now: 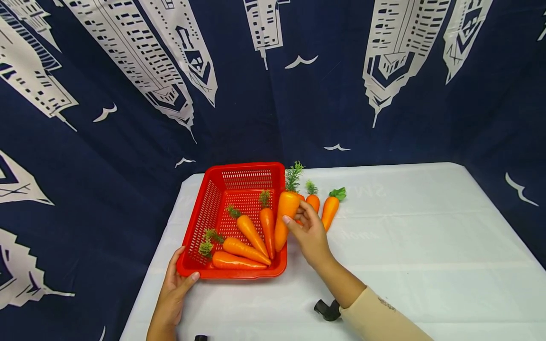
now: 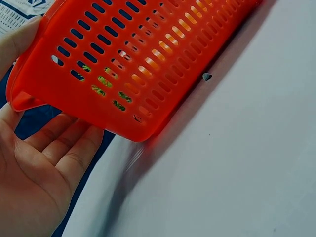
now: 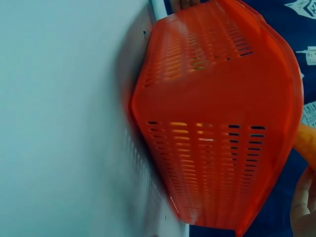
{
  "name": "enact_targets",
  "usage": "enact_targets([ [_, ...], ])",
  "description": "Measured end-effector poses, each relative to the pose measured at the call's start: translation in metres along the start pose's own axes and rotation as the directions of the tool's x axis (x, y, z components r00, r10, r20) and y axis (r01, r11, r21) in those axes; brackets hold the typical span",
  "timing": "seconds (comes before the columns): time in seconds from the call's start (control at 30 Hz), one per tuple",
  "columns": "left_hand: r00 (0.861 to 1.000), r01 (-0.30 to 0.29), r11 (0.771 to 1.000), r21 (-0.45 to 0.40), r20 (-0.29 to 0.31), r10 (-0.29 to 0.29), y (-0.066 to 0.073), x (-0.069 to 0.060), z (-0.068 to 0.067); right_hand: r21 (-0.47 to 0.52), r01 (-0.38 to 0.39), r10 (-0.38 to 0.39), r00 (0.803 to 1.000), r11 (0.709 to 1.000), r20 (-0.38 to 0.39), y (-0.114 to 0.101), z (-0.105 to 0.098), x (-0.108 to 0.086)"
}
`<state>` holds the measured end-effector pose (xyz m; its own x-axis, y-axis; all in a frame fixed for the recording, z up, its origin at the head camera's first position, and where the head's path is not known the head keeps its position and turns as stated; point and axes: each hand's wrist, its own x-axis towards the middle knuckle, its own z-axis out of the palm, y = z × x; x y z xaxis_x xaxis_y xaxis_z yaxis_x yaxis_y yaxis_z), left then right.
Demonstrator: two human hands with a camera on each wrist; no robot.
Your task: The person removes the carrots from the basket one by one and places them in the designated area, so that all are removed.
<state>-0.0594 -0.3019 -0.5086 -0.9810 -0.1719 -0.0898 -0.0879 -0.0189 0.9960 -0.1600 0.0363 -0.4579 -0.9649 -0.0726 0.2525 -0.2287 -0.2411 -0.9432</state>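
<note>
The right hand [image 1: 311, 237] is pinching a plump carrot [image 1: 287, 208] over the basket's right rim, holding its thick end, probably for the surest hold. The left hand [image 1: 172, 293] is gripping the near-left corner of the red basket [image 1: 232, 274], seemingly to steady it. Inside, four carrots [image 1: 251, 233] are lying with tips converging near the near-right corner; more carrots [image 1: 330, 211] are resting on the white table [image 1: 426, 237], past the right hand. The left wrist view is revealing fingers beneath the rim, mostly hidden from the head view; only the head view is showing the contents clearly.
</note>
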Motion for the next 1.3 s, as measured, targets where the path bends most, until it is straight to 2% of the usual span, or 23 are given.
enact_targets([
  [0.3,1.000,-0.002,1.000,-0.001,0.002,0.002,0.002,0.001,0.000,-0.011,-0.016,0.015,0.998,1.000,-0.056,-0.008,-0.012,0.003],
  [0.53,1.000,-0.018,1.000,-0.001,0.017,0.018,0.001,-0.001,-0.001,-0.069,-0.064,0.057,0.993,0.996,-0.104,-0.003,-0.028,0.006],
  [0.7,1.000,-0.008,1.000,0.003,0.016,0.008,-0.002,0.001,-0.002,-0.055,-0.086,0.079,0.989,0.995,-0.128,0.000,-0.036,0.006],
  [1.0,1.000,-0.020,1.000,-0.007,0.013,0.020,-0.001,-0.001,-0.001,-0.077,-0.133,0.118,0.977,0.988,-0.178,0.008,-0.053,0.007],
  [1.3,0.999,-0.032,0.999,-0.015,0.017,0.032,-0.001,-0.001,-0.001,-0.135,-0.215,0.180,0.955,0.967,-0.236,0.017,-0.070,0.012],
])
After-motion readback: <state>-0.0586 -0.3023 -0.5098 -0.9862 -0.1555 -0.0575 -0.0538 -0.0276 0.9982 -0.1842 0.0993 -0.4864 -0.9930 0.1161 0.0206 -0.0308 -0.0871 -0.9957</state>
